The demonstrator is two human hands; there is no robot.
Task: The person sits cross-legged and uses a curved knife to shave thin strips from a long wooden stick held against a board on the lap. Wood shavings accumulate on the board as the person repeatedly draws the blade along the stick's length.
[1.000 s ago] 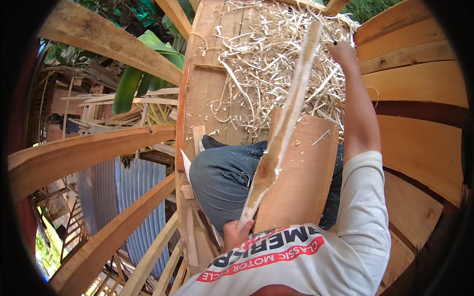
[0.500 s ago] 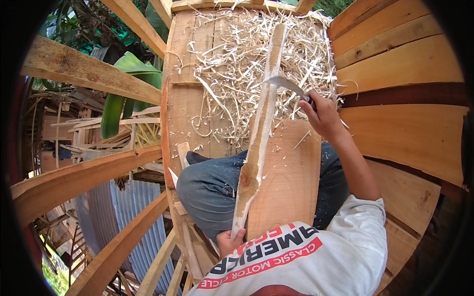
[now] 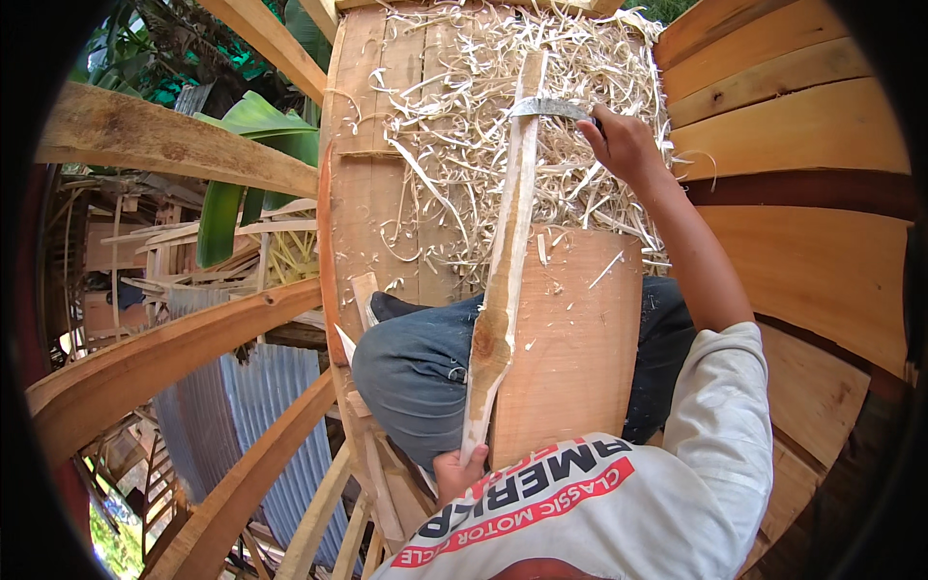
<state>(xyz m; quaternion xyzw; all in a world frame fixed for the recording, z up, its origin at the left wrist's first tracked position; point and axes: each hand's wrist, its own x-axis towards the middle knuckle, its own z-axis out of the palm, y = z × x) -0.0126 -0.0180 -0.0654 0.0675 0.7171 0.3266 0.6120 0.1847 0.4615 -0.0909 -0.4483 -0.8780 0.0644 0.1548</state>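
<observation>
A long, narrow strip of pale wood (image 3: 504,261) with a brown streak and a knot runs from near my belly out toward the far end of the floor. My left hand (image 3: 460,472) is closed round its near end. In my right hand (image 3: 625,141) is a knife (image 3: 551,107) with a curved blade; its handle is mostly hidden by the fingers. The blade lies across the far part of the strip, touching it. A broad, flat board (image 3: 570,338) rests over my lap, to the right of the strip.
Curly wood shavings (image 3: 599,184) cover the far part of the plank floor (image 3: 372,213). Wooden rails (image 3: 174,319) stand along the left, with corrugated sheets (image 3: 280,416) beyond them. Plank walling (image 3: 793,251) closes the right side. My bent knee (image 3: 411,372) lies left of the board.
My right hand has moved the knife farther out along the strip, toward its far end, and the arm is straighter. The left hand keeps its hold on the near end.
</observation>
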